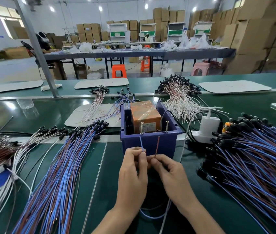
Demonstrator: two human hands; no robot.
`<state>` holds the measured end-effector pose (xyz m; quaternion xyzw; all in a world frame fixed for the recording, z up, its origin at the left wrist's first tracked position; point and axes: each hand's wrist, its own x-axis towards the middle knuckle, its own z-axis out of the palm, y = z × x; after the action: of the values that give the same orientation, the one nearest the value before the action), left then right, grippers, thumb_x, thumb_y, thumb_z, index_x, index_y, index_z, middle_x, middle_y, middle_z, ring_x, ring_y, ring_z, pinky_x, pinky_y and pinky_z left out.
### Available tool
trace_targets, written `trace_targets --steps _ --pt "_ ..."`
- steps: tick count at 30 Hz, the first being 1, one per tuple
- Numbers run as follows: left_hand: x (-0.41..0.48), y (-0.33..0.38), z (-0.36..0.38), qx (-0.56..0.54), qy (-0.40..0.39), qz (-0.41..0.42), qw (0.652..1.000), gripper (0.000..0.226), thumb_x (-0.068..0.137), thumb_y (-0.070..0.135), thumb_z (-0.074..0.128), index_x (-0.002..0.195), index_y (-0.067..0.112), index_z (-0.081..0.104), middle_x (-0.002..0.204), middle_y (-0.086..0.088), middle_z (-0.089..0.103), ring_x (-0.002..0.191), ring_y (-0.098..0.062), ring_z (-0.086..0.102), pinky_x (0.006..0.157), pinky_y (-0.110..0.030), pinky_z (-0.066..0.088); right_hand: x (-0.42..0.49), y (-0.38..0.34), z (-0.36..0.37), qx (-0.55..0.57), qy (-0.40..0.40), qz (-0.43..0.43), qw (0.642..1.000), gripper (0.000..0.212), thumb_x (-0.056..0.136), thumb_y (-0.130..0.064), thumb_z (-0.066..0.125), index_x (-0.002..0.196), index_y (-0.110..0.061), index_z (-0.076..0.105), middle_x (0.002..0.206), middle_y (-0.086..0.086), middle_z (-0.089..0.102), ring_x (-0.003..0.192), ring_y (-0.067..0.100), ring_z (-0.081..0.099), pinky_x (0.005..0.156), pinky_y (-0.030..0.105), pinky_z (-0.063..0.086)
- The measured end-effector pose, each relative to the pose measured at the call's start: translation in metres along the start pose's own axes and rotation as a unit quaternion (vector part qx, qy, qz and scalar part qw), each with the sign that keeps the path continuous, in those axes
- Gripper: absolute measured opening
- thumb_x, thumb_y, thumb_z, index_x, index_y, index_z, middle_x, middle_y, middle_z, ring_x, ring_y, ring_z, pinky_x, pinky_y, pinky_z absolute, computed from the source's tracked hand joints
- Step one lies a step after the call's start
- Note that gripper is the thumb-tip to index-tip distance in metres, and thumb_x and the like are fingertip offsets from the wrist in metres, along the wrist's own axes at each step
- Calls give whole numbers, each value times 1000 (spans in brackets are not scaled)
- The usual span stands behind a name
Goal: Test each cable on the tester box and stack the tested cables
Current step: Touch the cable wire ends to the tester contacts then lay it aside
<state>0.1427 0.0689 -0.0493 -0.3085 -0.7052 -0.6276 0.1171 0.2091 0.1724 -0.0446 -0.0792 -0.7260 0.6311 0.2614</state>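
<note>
Your left hand (132,171) is pinching the blue lead (141,143) and your right hand (169,174) is pinching the brown lead (157,144), both leads standing nearly upright just above your fingertips. Their tips are pointing away from you at the two screws (141,127) on the tester box (150,146), sitting straight beyond your knuckles, each lead nearest the screw on its own hand's side.

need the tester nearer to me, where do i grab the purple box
Take the purple box by its left and right walls, one hand from each side: the flared rim there gives a ledge, while the near edge carries two upright screws.
</note>
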Motion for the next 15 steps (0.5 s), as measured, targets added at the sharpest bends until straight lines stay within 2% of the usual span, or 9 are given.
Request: trace_targets --steps 2,5,7,11,15 --pt "1 -2 -3 3 8 -10 1000 8 105 37 44 103 36 52 94 18 67 81 -7 68 68 -15 51 0 2 -1 -13 31 0 999 26 103 -22 54 100 -40 74 81 -8 71 78 2 65 72 13 48" --pt "5 -3 -9 36 25 10 999 10 105 38 43 110 45 49 85 13 63 69 -15 60 58 -20 46 -2 5 -2 -9 79 -3 997 28 106 -25 48 107 -45 68 65 -15 55 60 -1 47 58 10 39" --pt "8 -4 -13 39 37 15 998 16 105 36 43 113 47 50 79 12 59 60 -13 53 52 -20 40 -3 5 -2 -8 105 -3 994 29 107 -30 44 111 -49 65 61 -16 48 55 1 40 53 11 36" --pt "13 -11 -16 39 68 -4 997 23 105 27 46 117 44 56 73 9 56 53 -9 43 51 -23 38 -3 2 -5 -19 154 -6 988 26 99 -53 40 111 -52 63 59 -12 40 53 5 35 48 17 33" --pt "11 -13 -15 30 64 -11 997 29 103 22 49 120 43 60 69 11 53 52 -7 38 50 -20 35 -3 2 -7 -23 178 -8 984 24 99 -52 41 111 -55 62 59 -12 41 54 4 36 48 21 34"
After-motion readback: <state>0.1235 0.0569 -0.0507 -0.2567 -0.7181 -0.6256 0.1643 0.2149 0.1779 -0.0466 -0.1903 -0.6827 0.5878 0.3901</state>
